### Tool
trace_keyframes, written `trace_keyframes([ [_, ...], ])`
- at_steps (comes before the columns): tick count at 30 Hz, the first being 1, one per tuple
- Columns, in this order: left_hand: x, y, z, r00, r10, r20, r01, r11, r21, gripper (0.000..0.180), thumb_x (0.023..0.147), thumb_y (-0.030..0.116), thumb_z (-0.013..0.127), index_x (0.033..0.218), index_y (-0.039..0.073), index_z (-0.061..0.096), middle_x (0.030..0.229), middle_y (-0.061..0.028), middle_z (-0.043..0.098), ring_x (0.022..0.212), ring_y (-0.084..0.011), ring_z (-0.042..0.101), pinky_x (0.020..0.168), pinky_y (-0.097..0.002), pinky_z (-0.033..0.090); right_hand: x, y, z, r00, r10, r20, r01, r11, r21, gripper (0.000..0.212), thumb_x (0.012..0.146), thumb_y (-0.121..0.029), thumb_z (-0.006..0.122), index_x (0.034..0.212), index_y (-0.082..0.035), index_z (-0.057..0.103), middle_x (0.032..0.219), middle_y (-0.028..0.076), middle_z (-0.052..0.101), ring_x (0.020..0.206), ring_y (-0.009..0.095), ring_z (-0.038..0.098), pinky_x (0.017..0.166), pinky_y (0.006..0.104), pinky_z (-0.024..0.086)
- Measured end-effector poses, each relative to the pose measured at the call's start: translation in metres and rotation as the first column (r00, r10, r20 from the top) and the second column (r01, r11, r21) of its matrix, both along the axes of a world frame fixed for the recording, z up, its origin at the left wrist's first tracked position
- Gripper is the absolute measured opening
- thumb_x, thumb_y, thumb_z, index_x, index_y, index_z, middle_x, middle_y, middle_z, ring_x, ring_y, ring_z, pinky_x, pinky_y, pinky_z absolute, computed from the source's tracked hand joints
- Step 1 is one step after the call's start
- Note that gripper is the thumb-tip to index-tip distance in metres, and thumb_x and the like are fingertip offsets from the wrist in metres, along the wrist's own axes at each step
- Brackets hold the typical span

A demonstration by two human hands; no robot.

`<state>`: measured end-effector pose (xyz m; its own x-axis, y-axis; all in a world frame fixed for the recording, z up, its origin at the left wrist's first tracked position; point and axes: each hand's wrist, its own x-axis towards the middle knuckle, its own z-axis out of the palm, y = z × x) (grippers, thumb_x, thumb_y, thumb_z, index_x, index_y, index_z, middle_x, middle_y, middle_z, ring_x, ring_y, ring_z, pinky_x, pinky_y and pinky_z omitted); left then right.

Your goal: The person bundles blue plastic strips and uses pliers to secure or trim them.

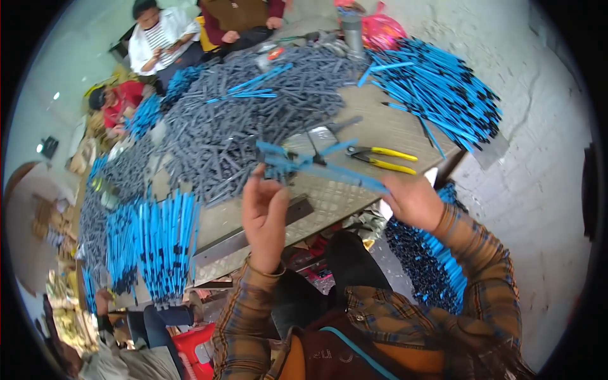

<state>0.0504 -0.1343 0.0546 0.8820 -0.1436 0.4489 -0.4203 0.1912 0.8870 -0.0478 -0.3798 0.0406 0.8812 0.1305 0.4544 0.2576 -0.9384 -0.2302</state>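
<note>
My right hand (413,197) is closed round the near end of a long blue plastic strip (345,174), which slants away to the left above the table. Motion blurs the strip, and dark bits show by its far part. Close to that far end, my left hand (263,212) is raised with thumb and fingers apart; whether a fingertip touches the strip is unclear. Yellow-handled pliers (391,166) lie on the table just beyond my right hand. Another blue piece (339,147) shows behind the strip, beside a small clear packet (323,135).
Loose grey plastic pieces (221,120) are heaped across the table (370,104). Black-tipped blue strips (437,92) are piled at right, with more bundles (166,240) at left and below the table (437,259). A metal bar (218,249) edges the table. Several people sit around it.
</note>
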Motion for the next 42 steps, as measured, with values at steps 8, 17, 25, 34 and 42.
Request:
trace_keyframes([
  [8, -0.013, 0.046, 0.010, 0.973, -0.204, -0.110, 0.214, 0.973, 0.082, 0.028, 0.093, 0.026, 0.045, 0.103, 0.000, 0.052, 0.081, -0.0084, 0.059, 0.076, -0.0181, 0.058, 0.073, -0.0315, 0.048, -0.020, 0.041, 0.021, 0.933, 0.358, -0.040, -0.346, 0.921, 0.179, 0.045, 0.075, -0.024, 0.063, 0.118, -0.014, 0.051, 0.085, 0.014, 0.057, 0.061, 0.031, 0.057, 0.052, 0.0386, 0.045],
  [17, -0.006, 0.087, 0.017, 0.615, -0.624, -0.482, 0.488, 0.782, -0.388, 0.033, 0.095, 0.026, 0.038, 0.109, -0.002, 0.051, 0.081, -0.0176, 0.063, 0.077, -0.0288, 0.064, 0.069, -0.0386, 0.054, -0.023, 0.051, 0.024, 0.780, 0.512, -0.359, -0.551, 0.834, -0.009, 0.043, 0.082, -0.035, 0.056, 0.122, -0.023, 0.049, 0.081, 0.016, 0.051, 0.050, 0.028, 0.053, 0.044, 0.0365, 0.043],
  [25, -0.001, 0.071, 0.005, 0.560, -0.513, -0.651, 0.478, 0.842, -0.251, 0.036, 0.094, 0.025, 0.039, 0.118, -0.001, 0.048, 0.081, -0.0148, 0.063, 0.079, -0.0285, 0.064, 0.068, -0.0368, 0.055, -0.031, 0.031, 0.004, 0.822, 0.468, -0.326, -0.543, 0.817, -0.196, 0.037, 0.083, -0.032, 0.054, 0.119, -0.021, 0.052, 0.077, 0.014, 0.050, 0.050, 0.026, 0.054, 0.040, 0.0355, 0.042],
  [34, 0.009, 0.051, -0.003, 0.469, -0.479, -0.742, 0.479, 0.844, -0.242, 0.038, 0.092, 0.027, 0.043, 0.119, 0.002, 0.048, 0.081, -0.0113, 0.062, 0.070, -0.0216, 0.060, 0.065, -0.0322, 0.050, -0.029, 0.021, -0.011, 0.885, 0.322, -0.337, -0.442, 0.809, -0.387, 0.035, 0.074, -0.025, 0.059, 0.108, -0.018, 0.058, 0.082, 0.013, 0.051, 0.058, 0.025, 0.057, 0.048, 0.0381, 0.044],
  [42, 0.016, 0.042, 0.004, 0.500, -0.480, -0.721, 0.515, 0.834, -0.198, 0.035, 0.092, 0.029, 0.045, 0.117, 0.005, 0.051, 0.078, -0.0067, 0.061, 0.063, -0.0136, 0.054, 0.056, -0.0264, 0.044, -0.028, 0.028, 0.003, 0.914, 0.223, -0.339, -0.364, 0.820, -0.441, 0.026, 0.074, -0.027, 0.062, 0.094, -0.010, 0.061, 0.077, 0.012, 0.049, 0.063, 0.025, 0.058, 0.053, 0.0358, 0.046],
])
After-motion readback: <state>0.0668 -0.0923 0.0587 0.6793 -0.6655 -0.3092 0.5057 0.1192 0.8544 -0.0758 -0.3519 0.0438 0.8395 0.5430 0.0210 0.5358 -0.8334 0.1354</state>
